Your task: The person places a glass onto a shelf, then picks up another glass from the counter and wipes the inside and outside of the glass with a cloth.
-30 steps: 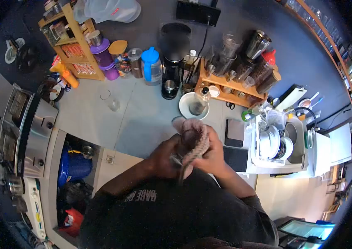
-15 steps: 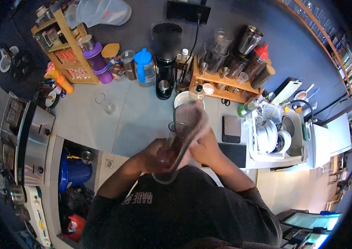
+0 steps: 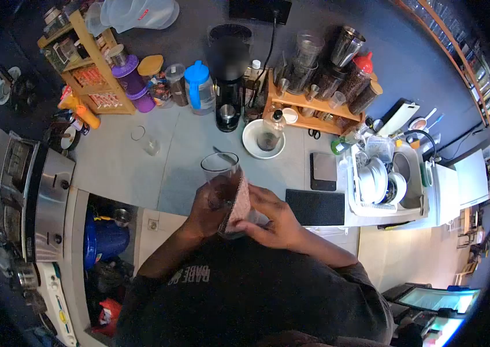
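Observation:
A clear drinking glass [image 3: 220, 166] is held upright in front of my chest, its round rim toward the top. My left hand [image 3: 205, 213] is wrapped round the glass's lower side. A pink cloth [image 3: 240, 203] lies against the glass's right side, and my right hand [image 3: 274, 220] grips it with the thumb across its lower part. The cloth and fingers hide much of the glass's base. Beyond the hands, a white bowl [image 3: 251, 144] has a clear bottle with a black top [image 3: 272, 130] in it. Another glass [image 3: 151, 146] lies on its side on the counter.
A coffee machine [image 3: 229, 104] and a blue-lidded pitcher [image 3: 200, 92] stand along the wall. To the right are a wooden rack [image 3: 314, 118], a small scale [image 3: 323, 170], a black mat [image 3: 314, 207] and a dish rack [image 3: 372, 214] beside the sink. An oven [image 3: 51, 208] stands left.
The cloth has dropped from over the glass's rim to its side, and my right hand has come down with it. The glass has become more upright, uncovering the bowl and bottle.

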The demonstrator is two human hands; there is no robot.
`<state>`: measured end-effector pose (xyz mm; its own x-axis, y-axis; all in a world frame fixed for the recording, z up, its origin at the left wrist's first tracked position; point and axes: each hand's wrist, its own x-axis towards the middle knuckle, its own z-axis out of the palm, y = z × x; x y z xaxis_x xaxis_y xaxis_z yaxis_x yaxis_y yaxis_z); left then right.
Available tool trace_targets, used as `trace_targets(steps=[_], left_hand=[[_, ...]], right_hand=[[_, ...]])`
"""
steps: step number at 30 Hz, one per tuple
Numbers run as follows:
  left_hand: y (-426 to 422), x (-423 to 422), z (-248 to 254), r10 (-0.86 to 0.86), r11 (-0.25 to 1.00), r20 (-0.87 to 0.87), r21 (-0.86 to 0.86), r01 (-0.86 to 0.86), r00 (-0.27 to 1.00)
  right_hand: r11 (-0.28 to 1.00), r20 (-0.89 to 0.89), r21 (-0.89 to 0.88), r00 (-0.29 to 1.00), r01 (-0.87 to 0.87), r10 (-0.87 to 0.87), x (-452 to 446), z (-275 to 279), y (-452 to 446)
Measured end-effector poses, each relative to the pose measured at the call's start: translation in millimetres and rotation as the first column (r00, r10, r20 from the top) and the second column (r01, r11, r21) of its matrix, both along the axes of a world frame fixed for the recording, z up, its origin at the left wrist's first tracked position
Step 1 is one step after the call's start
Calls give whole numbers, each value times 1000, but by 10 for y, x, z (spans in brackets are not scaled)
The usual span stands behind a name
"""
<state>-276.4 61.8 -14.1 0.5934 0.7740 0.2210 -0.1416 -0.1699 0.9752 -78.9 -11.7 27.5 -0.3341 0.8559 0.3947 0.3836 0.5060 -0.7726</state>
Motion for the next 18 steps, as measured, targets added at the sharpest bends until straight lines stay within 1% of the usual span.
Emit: trace_targets(steps=[2, 3, 4, 5, 7, 8, 10, 11, 12, 13, 15, 16, 17, 18], left_hand=[[24, -8, -42, -45, 965, 60, -256, 59, 997], [5, 10, 65, -75, 925, 122, -363, 114, 990], [-38, 23, 151, -130, 895, 196, -399, 200, 972], [-81, 37, 237, -180, 855, 267, -432, 285, 947], [-142, 60, 346, -344, 802, 418, -335, 495, 841], [-102, -13, 64, -389, 878, 186, -222, 424, 902], [-34, 74, 204, -393, 920, -28, -26, 392, 919], [-11, 105, 253, -373, 920, -135, 76, 385, 918], [-6, 101, 183, -478, 878, -136, -101, 468, 868], [11, 99, 88, -579, 800, -118, -273, 534, 807], [-3, 119, 63, -643, 743, -99, -321, 587, 759], [-39, 136, 118, -614, 784, -114, -202, 587, 781], [-68, 143, 176, -583, 812, -124, -81, 578, 803], [-75, 139, 179, -585, 811, -155, -127, 571, 796]], right_hand=[[991, 58, 69, 993, -110, 107, 158, -93, 1], [995, -166, -51, 983, -82, 72, 120, -143, -3], [981, -378, -177, 926, -77, 4, 41, -194, -17], [951, -561, -295, 823, -96, -91, -2, -223, -38], [899, -573, -334, 818, -283, 44, 56, -177, 65], [884, -516, -307, 842, -353, 157, 103, -283, 149], [856, -461, -402, 879, -326, 119, 117, -121, 153], [838, -432, -447, 896, -311, 103, 124, -39, 155], [892, -395, -399, 918, -214, 43, 104, 76, 146], [933, -361, -343, 932, -111, -22, 83, 171, 131], [946, -561, -279, 827, -163, -23, 8, 321, 36], [952, -650, -242, 759, -186, -17, -10, 350, 9], [926, -627, -264, 778, -272, 50, 44, 239, 32], [890, -603, -287, 789, -354, 119, 95, 154, 104]])
